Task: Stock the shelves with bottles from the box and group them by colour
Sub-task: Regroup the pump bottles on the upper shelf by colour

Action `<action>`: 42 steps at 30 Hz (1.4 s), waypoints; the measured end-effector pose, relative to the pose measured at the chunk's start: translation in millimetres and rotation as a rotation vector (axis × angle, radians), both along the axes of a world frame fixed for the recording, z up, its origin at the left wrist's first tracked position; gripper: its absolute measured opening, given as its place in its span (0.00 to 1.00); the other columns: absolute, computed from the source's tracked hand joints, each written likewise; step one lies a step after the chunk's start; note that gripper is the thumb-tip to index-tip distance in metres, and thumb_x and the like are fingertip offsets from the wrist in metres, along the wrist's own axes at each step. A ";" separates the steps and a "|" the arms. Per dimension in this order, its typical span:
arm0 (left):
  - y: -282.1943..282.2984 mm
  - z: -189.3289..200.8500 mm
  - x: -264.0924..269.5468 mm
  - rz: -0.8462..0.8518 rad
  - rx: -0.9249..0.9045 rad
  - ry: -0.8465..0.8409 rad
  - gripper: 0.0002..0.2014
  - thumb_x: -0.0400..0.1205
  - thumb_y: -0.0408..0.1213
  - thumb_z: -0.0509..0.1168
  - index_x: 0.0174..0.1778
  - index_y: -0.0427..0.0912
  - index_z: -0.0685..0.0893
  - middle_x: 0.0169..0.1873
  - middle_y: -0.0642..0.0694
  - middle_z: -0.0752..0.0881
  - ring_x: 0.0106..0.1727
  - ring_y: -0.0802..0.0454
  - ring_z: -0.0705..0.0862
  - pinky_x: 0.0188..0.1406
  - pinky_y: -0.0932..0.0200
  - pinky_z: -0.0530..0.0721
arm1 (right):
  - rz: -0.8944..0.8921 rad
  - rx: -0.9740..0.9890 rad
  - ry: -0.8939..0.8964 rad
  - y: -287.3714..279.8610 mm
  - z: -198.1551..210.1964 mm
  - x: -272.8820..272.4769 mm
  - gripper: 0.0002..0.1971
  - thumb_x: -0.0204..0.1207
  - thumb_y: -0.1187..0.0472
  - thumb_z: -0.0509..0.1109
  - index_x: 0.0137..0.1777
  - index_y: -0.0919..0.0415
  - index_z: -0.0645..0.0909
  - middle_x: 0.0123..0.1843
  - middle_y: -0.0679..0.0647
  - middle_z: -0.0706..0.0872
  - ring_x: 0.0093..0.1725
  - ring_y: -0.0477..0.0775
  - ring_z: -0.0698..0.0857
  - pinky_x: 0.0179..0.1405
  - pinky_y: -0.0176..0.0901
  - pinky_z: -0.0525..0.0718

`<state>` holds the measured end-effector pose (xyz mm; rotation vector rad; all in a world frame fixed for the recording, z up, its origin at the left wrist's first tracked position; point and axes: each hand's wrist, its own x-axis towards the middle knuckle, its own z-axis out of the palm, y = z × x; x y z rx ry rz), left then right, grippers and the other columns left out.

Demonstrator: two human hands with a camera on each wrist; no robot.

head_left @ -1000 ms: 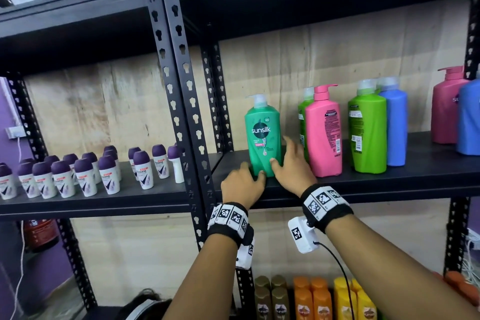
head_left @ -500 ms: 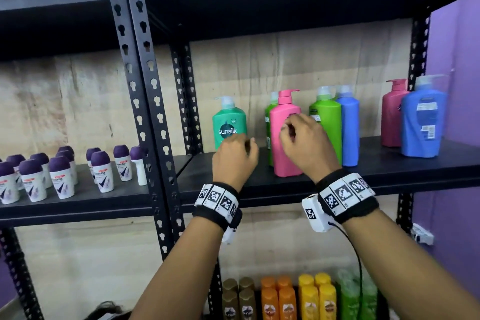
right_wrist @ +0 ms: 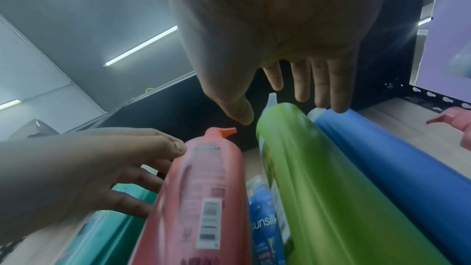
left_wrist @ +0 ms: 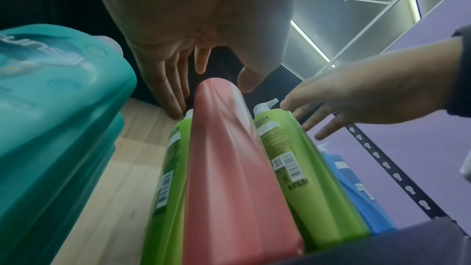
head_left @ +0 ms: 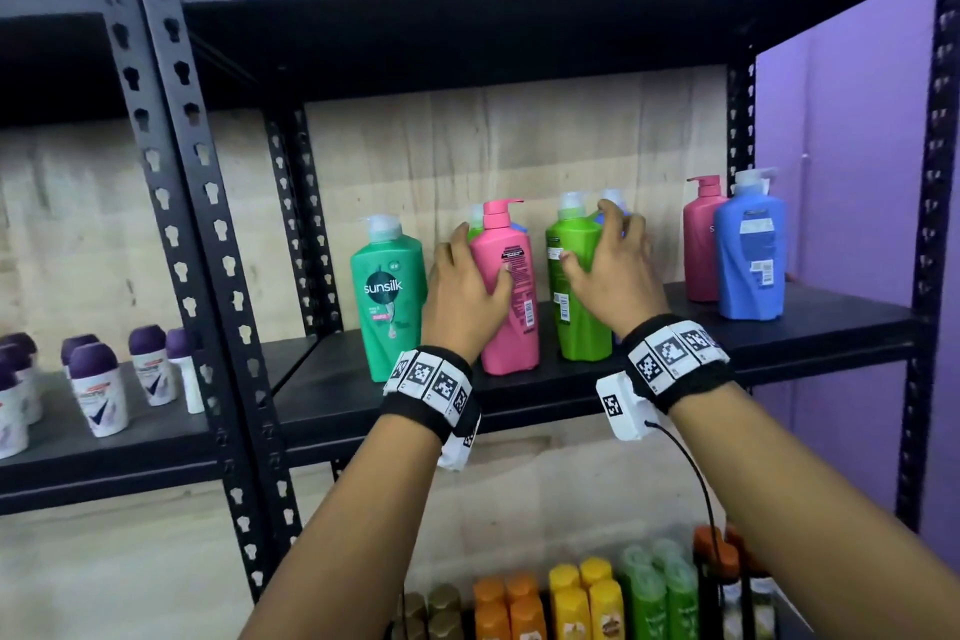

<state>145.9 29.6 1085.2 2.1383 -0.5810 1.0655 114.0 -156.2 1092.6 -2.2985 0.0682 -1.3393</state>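
While left hand point(head_left: 465, 296) clamps the upright pink bottle point(head_left: 514, 327), right hand point(head_left: 615, 276) just splays fingers over green bottle point(head_left: 582, 322) at 3 o'clock.

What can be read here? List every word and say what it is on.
"sunsilk": teal bottle, front label.
"sunsil", cut off: blue bottle behind the pink bottle.
Too small or blurred: print on the pink bottle, green bottle and roll-ons.

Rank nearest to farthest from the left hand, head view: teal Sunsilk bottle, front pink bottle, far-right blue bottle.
1. front pink bottle: the left hand grips it.
2. teal Sunsilk bottle: just left of that hand.
3. far-right blue bottle: shelf's right end, past the right hand.
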 end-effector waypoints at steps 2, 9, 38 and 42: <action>-3.7 -2.4 3.5 0.000 -0.014 0.026 0.39 0.83 0.51 0.66 0.86 0.37 0.58 0.74 0.34 0.71 0.72 0.33 0.78 0.69 0.41 0.79 | 0.061 0.050 0.037 -3.2 -3.3 7.1 0.41 0.79 0.45 0.72 0.85 0.62 0.59 0.74 0.69 0.72 0.72 0.72 0.75 0.70 0.60 0.77; -19.5 -15.1 7.6 0.019 -0.079 0.058 0.45 0.82 0.52 0.68 0.88 0.42 0.50 0.73 0.34 0.74 0.68 0.32 0.80 0.63 0.39 0.82 | 0.125 0.137 0.026 -11.7 -3.7 21.2 0.44 0.76 0.40 0.75 0.84 0.61 0.61 0.74 0.63 0.77 0.74 0.66 0.76 0.71 0.59 0.78; -116.6 -35.4 -32.3 -0.139 -0.488 -0.027 0.39 0.71 0.45 0.82 0.75 0.42 0.70 0.49 0.58 0.82 0.45 0.69 0.83 0.41 0.77 0.77 | 0.553 0.564 -0.347 -78.1 -37.6 -18.3 0.36 0.79 0.45 0.76 0.83 0.54 0.67 0.75 0.52 0.81 0.72 0.51 0.82 0.73 0.51 0.79; -157.8 -29.6 -42.8 -0.149 -0.515 -0.004 0.39 0.72 0.44 0.82 0.74 0.42 0.70 0.52 0.50 0.85 0.45 0.57 0.85 0.38 0.82 0.74 | 0.539 0.556 -0.357 -122.6 -32.2 -31.4 0.38 0.80 0.46 0.75 0.84 0.57 0.64 0.77 0.54 0.79 0.75 0.51 0.80 0.75 0.45 0.76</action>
